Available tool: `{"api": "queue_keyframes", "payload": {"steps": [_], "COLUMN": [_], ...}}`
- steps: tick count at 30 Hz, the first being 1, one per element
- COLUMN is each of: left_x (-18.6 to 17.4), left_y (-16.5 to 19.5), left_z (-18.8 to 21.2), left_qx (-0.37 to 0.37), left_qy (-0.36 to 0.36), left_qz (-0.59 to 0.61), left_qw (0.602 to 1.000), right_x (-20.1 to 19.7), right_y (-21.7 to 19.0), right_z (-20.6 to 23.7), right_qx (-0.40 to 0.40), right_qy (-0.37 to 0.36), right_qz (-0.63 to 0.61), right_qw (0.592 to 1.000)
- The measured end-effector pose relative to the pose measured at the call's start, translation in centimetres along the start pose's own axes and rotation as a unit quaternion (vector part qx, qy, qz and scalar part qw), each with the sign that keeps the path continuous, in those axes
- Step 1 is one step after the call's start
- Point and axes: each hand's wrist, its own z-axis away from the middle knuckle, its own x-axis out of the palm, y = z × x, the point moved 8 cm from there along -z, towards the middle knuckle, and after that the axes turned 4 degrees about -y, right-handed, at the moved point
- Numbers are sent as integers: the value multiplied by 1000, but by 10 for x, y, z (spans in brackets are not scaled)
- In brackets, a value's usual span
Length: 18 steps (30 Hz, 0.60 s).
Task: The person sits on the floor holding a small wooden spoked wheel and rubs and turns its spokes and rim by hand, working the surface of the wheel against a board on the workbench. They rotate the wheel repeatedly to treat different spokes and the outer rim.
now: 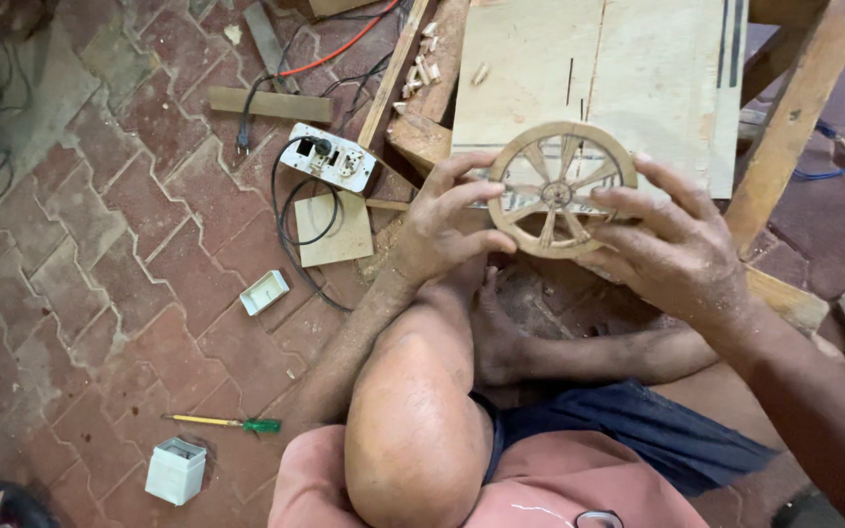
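- Wooden spoked wheel [561, 189] held up between both hands, over the plywood board [638, 78].
- Left hand [447, 220] pinches its left rim.
- Right hand [672, 244] fingers grip the right rim.

Soft, even daylight is falling across the scene, brightest on the pale plywood board [589, 68] and dimming toward the corners far left of it, where the brick floor [100, 244] is bending with lens distortion, while shadows beneath the board are staying faint and detail is holding sharp.
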Motion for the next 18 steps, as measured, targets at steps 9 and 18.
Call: {"api": "queue_keyframes", "payload": {"steps": [9,18], "left_x": [3,7], "left_y": [-19,-34], "left_z": [-2,-6], "left_qx": [-45,-71], "left_qy": [8,5], "left_qz": [-67,-44], "left_qw": [997,996], "right_x": [9,14], "right_y": [11,21], "right_z": [-10,-18], "right_qx": [60,84], "right_qy": [-11,-24], "right_qz": [-21,-32], "right_qw": [998,996]}}
